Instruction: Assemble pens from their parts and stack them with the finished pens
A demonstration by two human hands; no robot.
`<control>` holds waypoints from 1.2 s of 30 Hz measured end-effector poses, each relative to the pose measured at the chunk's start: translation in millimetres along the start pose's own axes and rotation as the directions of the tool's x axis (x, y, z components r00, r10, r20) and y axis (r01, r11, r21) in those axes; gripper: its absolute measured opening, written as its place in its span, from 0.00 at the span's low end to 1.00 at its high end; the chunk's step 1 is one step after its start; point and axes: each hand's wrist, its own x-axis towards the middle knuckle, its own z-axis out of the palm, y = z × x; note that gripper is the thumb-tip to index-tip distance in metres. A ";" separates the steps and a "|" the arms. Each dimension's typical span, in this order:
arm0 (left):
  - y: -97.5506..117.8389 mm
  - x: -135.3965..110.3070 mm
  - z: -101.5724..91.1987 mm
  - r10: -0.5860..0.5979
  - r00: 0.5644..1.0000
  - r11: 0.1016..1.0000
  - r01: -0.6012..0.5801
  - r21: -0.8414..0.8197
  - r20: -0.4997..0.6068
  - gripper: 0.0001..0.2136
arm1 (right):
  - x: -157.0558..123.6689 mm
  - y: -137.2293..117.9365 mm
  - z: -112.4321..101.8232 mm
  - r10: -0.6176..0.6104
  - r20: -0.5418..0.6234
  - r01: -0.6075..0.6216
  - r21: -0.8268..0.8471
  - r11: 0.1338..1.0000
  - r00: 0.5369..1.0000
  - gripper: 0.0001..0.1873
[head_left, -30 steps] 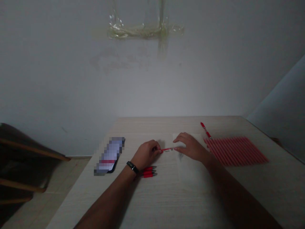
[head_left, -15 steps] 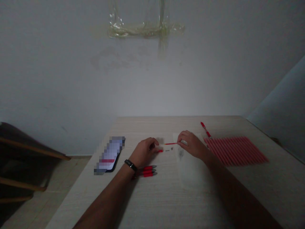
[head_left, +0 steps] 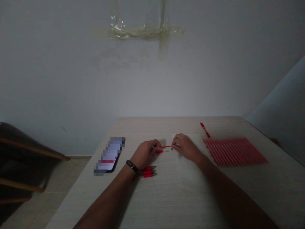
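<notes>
Two hands are seen, and a thin red pen refill is held at its ends between the fingertips of the left hand and the right hand, its long axis lying nearly level, left to right, over the wooden table. A short red pen part is lying just below it. Three red pens are placed beside the left wrist, one red pen lies tilted beyond the right hand, and a close row of red pens, too blurred to count, is laid out to the right.
</notes>
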 end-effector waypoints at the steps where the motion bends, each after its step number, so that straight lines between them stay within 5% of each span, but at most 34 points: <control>1: 0.0 -0.1 0.0 0.006 1.000 1.000 -0.006 0.001 -0.002 0.09 | 0.2 -0.2 -0.1 -0.001 0.007 0.001 0.001 1.000 1.000 0.02; 20: 4.2 -0.4 3.5 0.008 1.000 0.992 -0.005 -0.129 0.018 0.12 | -6.1 -5.1 -18.7 -0.021 -0.110 0.035 0.128 0.991 0.994 0.04; 27: 7.4 -2.0 15.1 0.092 0.994 0.961 -0.073 -0.268 0.057 0.10 | -6.5 -36.2 -11.7 -0.118 -0.022 0.120 0.185 0.975 0.993 0.03; 36: 1.9 -1.2 15.3 0.078 0.989 0.992 -0.063 -0.109 0.130 0.11 | -7.7 -34.5 -15.4 -0.134 0.064 0.123 0.152 0.981 0.989 0.01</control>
